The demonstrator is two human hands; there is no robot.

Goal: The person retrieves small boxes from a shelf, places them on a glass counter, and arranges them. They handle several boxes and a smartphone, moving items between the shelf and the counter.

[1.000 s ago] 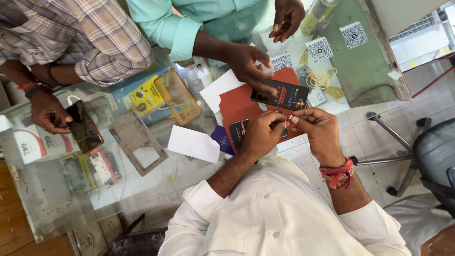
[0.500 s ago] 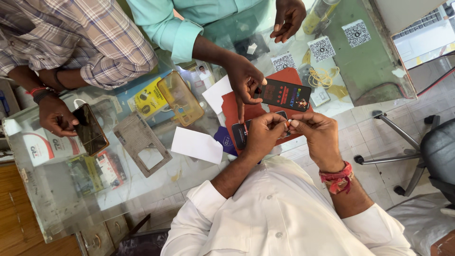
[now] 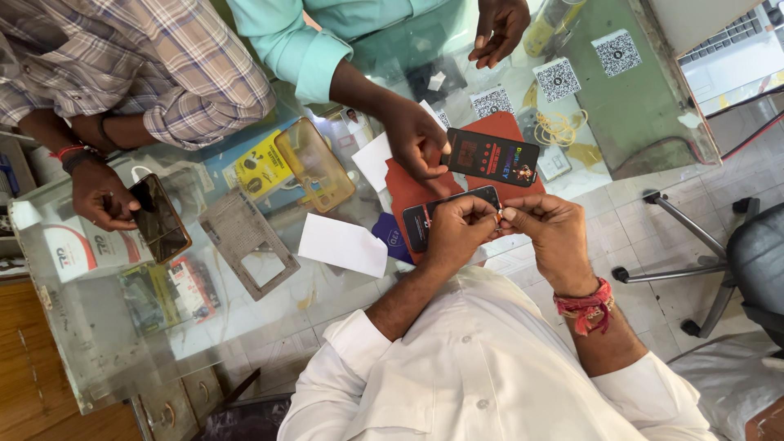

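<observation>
Right now we are pinching a tiny object [image 3: 499,216] between the fingertips of both hands, too small to tell what it is. Our left hand [image 3: 459,231] is closing its grip on it from one side and our right hand [image 3: 554,237] from the other, just above the near edge of the glass tabletop [image 3: 327,302]. Under our left hand a dark phone [image 3: 420,222] is lying on a red card [image 3: 408,189]. Just beyond, another person's hand [image 3: 416,140] is touching a black packet [image 3: 492,157]. A white paper slip [image 3: 343,245] is lying to the left, near a yellowish clear phone case [image 3: 314,165]. Farther left, a third person's hand [image 3: 102,196] is holding a phone [image 3: 159,217].
</observation>
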